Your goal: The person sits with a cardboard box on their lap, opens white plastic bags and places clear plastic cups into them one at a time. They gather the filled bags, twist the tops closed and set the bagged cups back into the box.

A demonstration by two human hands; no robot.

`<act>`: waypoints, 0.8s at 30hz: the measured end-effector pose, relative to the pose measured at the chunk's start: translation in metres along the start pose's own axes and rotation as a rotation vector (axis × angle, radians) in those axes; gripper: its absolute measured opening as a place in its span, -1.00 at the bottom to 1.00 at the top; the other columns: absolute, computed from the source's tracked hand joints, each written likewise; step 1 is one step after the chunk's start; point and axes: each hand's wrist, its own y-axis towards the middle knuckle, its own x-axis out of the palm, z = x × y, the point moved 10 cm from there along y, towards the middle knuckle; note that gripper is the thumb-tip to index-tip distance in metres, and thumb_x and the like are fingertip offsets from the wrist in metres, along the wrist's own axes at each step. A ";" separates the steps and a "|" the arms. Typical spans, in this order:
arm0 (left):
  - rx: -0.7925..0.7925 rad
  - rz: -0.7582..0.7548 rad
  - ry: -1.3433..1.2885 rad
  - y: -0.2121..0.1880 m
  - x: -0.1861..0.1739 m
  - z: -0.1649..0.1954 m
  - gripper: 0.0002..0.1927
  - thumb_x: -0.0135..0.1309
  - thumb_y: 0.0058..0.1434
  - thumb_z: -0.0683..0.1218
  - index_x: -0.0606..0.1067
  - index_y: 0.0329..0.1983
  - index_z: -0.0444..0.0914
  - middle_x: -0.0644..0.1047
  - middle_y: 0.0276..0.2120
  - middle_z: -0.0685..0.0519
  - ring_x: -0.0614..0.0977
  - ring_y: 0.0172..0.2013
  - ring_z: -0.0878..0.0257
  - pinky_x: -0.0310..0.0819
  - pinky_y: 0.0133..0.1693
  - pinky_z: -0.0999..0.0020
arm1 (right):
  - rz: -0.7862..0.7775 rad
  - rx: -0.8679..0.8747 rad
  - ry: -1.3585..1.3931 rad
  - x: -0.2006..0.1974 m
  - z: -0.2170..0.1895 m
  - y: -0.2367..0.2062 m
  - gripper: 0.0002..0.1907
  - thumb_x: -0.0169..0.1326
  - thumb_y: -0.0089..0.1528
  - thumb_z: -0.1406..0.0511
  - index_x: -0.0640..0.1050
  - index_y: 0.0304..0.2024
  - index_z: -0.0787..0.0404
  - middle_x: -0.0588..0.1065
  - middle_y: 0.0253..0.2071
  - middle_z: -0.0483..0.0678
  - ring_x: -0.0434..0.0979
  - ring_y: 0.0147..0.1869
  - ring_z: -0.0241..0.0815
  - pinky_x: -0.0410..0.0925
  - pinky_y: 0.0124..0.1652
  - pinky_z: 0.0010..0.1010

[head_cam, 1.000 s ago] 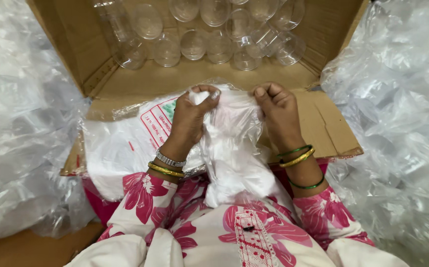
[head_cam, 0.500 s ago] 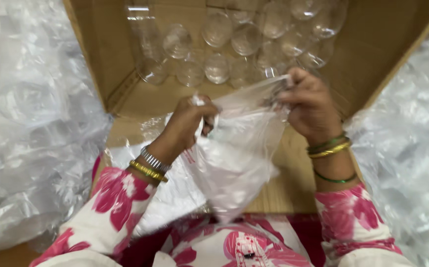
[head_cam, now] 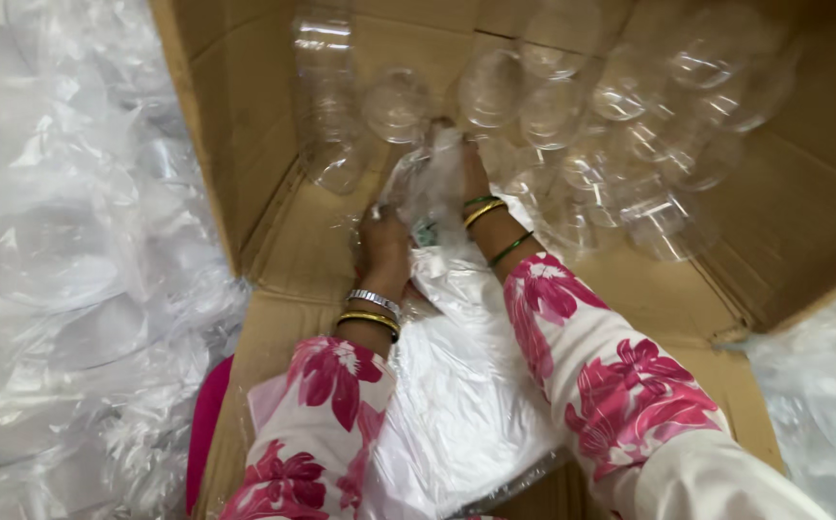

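My left hand point(head_cam: 382, 252) and my right hand point(head_cam: 469, 164) reach into an open cardboard box point(head_cam: 245, 144) lying on its side. Both grip a clear thin plastic bag point(head_cam: 430, 183), stretched between them close to the clear plastic jars point(head_cam: 553, 106) stacked inside the box. The right hand is mostly hidden behind the bag, with only the wrist and bangles showing. A flat stack of white plastic bags point(head_cam: 466, 385) lies on the box flap under my forearms.
Heaps of clear plastic wrap with jars fill the left side point(head_cam: 62, 289) and the lower right corner point(head_cam: 822, 385). The box's side walls close in left and right. A pink surface point(head_cam: 204, 424) shows at the lower left.
Both hands moved forward from over my lap into the box, carrying the clear bag up to the jars. The view leaned forward with them.
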 end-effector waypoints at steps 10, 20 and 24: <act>-0.185 -0.059 0.043 -0.001 0.005 -0.015 -0.59 -0.07 0.30 0.06 0.54 0.05 -0.26 0.62 -0.44 -0.06 0.63 -0.48 0.13 0.48 -0.36 0.19 | -0.088 0.194 -0.015 0.026 0.029 -0.017 -0.63 0.18 0.12 0.38 0.60 0.00 0.27 0.45 -0.01 0.23 0.44 0.07 0.18 0.31 0.04 -0.10; -0.100 -0.583 -0.466 -0.038 0.057 -0.008 -0.63 0.05 0.29 0.02 0.57 0.03 -0.29 0.62 -0.41 0.00 0.57 -0.50 0.24 0.46 -0.42 0.32 | 0.292 0.504 1.160 -0.041 0.075 -0.174 -0.79 -0.01 0.38 0.50 0.49 0.06 0.31 0.47 -0.02 -0.04 0.46 0.03 -0.23 0.37 0.04 -0.39; 0.027 -0.780 -0.456 -0.096 0.091 0.015 -0.65 0.10 0.28 0.00 0.59 0.03 -0.31 0.61 -0.40 0.03 0.54 -0.51 0.29 0.45 -0.45 0.37 | 0.375 0.479 1.282 -0.088 0.067 -0.206 -0.82 -0.01 0.40 0.47 0.48 0.05 0.27 0.49 -0.04 -0.05 0.48 0.00 -0.25 0.41 0.01 -0.39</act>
